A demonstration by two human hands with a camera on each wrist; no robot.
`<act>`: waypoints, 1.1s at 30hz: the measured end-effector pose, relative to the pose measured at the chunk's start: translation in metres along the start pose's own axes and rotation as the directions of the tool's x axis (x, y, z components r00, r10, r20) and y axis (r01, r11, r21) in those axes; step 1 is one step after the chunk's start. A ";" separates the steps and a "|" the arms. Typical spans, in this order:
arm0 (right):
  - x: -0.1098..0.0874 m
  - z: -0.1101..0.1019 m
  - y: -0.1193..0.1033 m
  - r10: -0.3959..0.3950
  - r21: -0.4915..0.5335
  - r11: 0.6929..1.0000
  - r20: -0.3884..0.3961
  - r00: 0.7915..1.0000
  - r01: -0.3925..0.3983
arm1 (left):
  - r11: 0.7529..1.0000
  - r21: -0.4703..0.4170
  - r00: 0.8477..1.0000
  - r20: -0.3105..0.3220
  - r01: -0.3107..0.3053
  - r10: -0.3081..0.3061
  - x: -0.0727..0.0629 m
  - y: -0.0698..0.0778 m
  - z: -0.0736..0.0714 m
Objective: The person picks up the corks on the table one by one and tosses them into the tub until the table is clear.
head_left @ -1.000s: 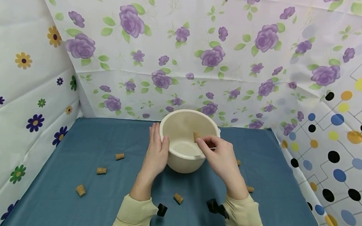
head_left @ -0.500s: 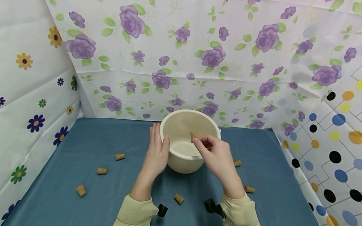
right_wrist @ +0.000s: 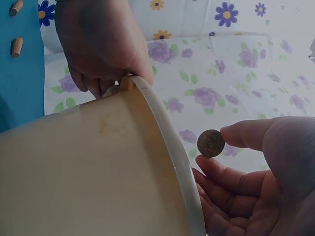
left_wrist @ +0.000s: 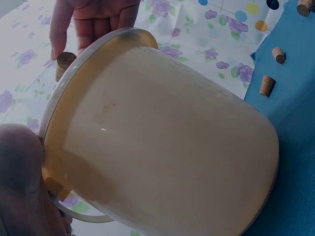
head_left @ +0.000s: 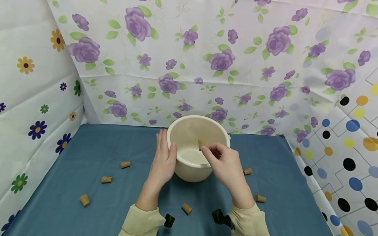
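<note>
A cream plastic bucket (head_left: 192,171) stands upright on the blue cloth near the back. My left hand (head_left: 163,163) holds its left side, with the thumb at the rim and the fingers along the outer wall. My right hand (head_left: 226,166) pinches a cork (head_left: 201,144) between thumb and fingertips, above the bucket's opening. In the right wrist view, the round end of that cork (right_wrist: 210,143) shows just beyond the rim. The left wrist view shows the same cork (left_wrist: 65,64) at the rim's far side. The bottom of the bucket is only partly visible.
Three corks lie on the left of the cloth, the middle one (head_left: 106,179) among them. Another cork (head_left: 186,208) lies between the forearms. To the right are two more corks, one (head_left: 247,171) nearer the bucket, one (head_left: 260,198) by the right wrist. A flowered sheet (head_left: 192,61) hangs behind.
My right hand has shifted slightly left with the cork, further over the bucket's opening. The left hand and the bucket look unmoved.
</note>
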State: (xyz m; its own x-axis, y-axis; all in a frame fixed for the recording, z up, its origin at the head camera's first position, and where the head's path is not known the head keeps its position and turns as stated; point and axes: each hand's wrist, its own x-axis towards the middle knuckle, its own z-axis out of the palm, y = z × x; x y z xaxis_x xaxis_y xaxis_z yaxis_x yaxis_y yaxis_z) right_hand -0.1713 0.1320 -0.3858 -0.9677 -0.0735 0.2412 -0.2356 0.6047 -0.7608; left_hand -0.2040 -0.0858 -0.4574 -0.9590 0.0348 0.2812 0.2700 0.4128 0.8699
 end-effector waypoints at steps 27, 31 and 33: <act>0.011 0.007 -0.004 -0.010 -0.032 0.999 0.017 1.000 0.010 | 1.000 -0.006 1.000 -0.004 0.007 -0.007 0.001 -0.001 -0.001; 0.016 0.010 -0.004 -0.006 -0.043 0.999 0.023 1.000 0.007 | 1.000 0.000 1.000 -0.002 0.007 -0.007 0.001 -0.001 0.000; 0.017 0.012 -0.005 -0.002 -0.042 0.999 0.024 1.000 0.003 | 1.000 0.002 1.000 0.000 0.006 -0.006 0.000 -0.001 0.000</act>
State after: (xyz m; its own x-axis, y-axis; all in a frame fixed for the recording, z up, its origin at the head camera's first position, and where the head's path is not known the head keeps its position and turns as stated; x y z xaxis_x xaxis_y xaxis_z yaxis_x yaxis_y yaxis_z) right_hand -0.1877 0.1187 -0.3851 -0.9691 -0.0937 0.2283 -0.2346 0.6374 -0.7339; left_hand -0.2048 -0.0862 -0.4583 -0.9607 0.0319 0.2757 0.2636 0.4153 0.8707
